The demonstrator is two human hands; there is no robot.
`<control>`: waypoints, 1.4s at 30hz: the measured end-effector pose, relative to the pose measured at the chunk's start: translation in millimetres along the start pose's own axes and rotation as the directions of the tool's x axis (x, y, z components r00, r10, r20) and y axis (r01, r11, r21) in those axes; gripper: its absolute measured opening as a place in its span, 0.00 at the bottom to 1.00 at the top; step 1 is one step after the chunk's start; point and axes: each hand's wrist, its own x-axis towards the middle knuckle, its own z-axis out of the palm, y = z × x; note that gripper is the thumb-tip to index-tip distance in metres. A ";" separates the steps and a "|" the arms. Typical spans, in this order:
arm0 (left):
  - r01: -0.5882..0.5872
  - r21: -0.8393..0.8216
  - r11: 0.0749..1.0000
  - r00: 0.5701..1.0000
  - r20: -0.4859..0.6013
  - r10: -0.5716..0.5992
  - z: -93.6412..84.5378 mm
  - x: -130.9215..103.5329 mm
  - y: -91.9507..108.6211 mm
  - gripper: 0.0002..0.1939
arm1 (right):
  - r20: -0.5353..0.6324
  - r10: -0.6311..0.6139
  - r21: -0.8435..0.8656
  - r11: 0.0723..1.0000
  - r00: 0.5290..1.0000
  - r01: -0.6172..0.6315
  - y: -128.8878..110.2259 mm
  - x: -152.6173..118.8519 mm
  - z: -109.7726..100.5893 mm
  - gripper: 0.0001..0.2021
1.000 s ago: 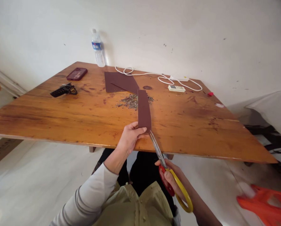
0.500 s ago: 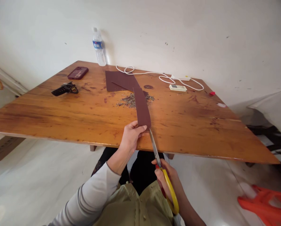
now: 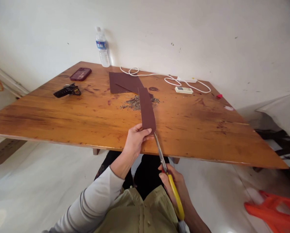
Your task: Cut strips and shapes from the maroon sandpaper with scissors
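Observation:
A long dark maroon strip (image 3: 148,111) is pinched at its near end by my left hand (image 3: 135,139), thumb on top, over the table's front edge. My right hand (image 3: 175,183) grips scissors (image 3: 176,195) with yellow and red handles. Their blades point up and away, and the tips touch or almost touch the strip's near right corner. The far end of the strip reaches over a pile of thin dark shreds (image 3: 133,103). Behind the pile, larger maroon sheets (image 3: 123,81) lie overlapping on the wooden table (image 3: 195,129).
A phone (image 3: 80,74) and a black hair clip (image 3: 66,91) are at the left. A plastic bottle (image 3: 102,50) stands by the wall. White cable (image 3: 152,74) and a small white device (image 3: 184,90) lie at the back. An orange-red object (image 3: 276,210) is at lower right.
The far end of the strip has risen slightly. The scissors and my right hand have shifted very little, with the red handle now less visible. My left hand keeps its hold.

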 end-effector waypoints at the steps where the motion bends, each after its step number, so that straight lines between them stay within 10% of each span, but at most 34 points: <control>1: -0.001 0.000 1.000 1.000 0.002 0.001 -0.1 0.2 -0.1 0.16 | -0.003 0.001 -0.006 1.000 1.000 -0.001 -0.2 0.8 -0.7 0.12; 42: 0.039 0.038 0.999 0.995 0.095 -0.042 -6.6 7.9 0.0 0.14 | 0.055 -0.014 -0.203 0.979 0.998 0.025 13.8 15.1 -50.8 0.14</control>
